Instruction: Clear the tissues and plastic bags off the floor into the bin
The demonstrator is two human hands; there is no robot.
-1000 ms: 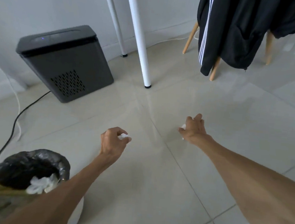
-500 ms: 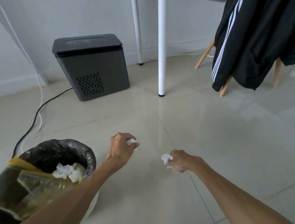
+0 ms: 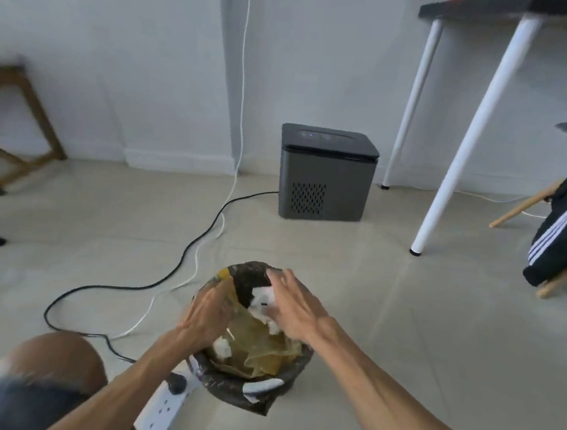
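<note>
A small bin point(image 3: 275, 389) lined with a black bag stands on the tiled floor in the lower middle. Inside lie a yellowish plastic bag point(image 3: 261, 345) and white crumpled tissues point(image 3: 263, 299). My left hand point(image 3: 208, 314) hovers over the bin's left rim, fingers spread, holding nothing. Over the bin's right side is my right hand point(image 3: 293, 305), also with fingers apart and blurred by motion. White tissue shows just under its palm; the hand does not appear to grip it.
A white power strip point(image 3: 165, 405) lies against the bin's near left, with black and white cables point(image 3: 183, 261) running across the floor. A grey box appliance point(image 3: 326, 174) stands by the wall. White table legs point(image 3: 460, 154), a jacket-draped chair point(image 3: 565, 237), and my knee point(image 3: 57, 356) are nearby.
Both hands, each closed on a tissue before, have moved over the bin and opened; the tissues now lie in the bin. The view swung left toward the bin.
</note>
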